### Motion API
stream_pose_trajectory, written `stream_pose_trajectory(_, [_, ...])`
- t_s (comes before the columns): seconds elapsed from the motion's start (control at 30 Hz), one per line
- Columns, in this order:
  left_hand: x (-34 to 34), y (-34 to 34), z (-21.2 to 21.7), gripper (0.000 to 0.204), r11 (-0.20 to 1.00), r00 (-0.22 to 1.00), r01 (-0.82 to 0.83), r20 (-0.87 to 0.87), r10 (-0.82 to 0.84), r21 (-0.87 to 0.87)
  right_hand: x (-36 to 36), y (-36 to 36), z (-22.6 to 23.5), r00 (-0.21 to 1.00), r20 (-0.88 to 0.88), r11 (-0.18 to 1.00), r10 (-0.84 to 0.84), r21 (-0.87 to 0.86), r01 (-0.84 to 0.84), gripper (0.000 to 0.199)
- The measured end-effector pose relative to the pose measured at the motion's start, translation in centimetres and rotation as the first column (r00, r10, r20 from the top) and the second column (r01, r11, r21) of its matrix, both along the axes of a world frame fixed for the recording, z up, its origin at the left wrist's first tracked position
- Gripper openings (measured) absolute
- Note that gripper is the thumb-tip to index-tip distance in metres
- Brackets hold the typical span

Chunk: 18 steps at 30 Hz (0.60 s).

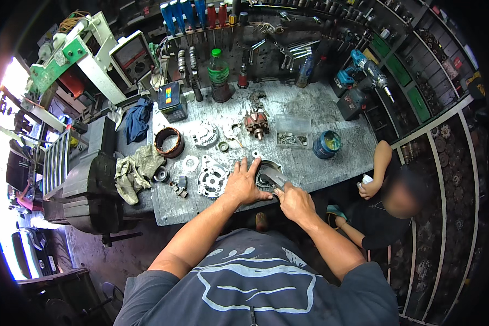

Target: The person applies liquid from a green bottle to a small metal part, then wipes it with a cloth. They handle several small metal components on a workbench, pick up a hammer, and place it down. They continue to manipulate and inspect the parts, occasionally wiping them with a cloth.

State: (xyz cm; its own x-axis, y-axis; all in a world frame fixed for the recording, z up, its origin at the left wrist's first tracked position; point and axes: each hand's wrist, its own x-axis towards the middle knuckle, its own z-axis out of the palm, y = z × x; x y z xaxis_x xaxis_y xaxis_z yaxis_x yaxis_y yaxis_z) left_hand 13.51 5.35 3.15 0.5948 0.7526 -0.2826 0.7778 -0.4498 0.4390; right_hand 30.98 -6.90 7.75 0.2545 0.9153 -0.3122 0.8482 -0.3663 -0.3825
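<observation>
In front of me on the workbench (337, 163) lies a round metal alternator housing (277, 164). My left hand (243, 183) rests against its left side, fingers spread and thumb reaching toward its near edge. My right hand (297, 205) is closed around a flat grey metal hand tool (274, 176), whose far end lies over the housing's centre. The tool's exact kind is unclear, since my fingers cover its handle. A second, slotted housing (212, 177) lies just left of my left hand. Beyond my fingers is a small metal ring (256, 154).
A copper-wound stator (169, 142), a rotor (256, 123), a clear parts box (293, 132) and a blue grease tub (327, 145) stand farther back. Left are a grey rag (137, 173) and a bench vise (95, 179). Another person (388, 217) sits close at the right edge.
</observation>
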Motion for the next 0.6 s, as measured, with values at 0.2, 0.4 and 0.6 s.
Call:
stream_pose_trajectory(0.2, [-0.1, 0.0, -0.7, 0.145, 1.000, 0.999, -0.010, 0.031, 0.009, 0.021, 0.3, 0.2, -0.6, 1.000, 0.002, 1.000, 0.005, -0.027, -0.005, 0.044])
stream_pose_trajectory(0.4, [-0.1, -0.2, -1.0, 0.142, 1.000, 0.998, -0.016, 0.061, 0.015, 0.025, 0.4, -0.1, -1.2, 0.999, -0.041, 0.999, -0.032, -0.032, 0.031, 0.048])
stream_pose_trajectory(0.6, [0.1, 0.3, -0.3, 0.145, 0.995, 0.998, 0.063, 0.002, -0.063, 0.078, 0.7, -2.4, 1.0, 0.972, -0.198, 0.967, -0.128, 0.194, 0.167, 0.049])
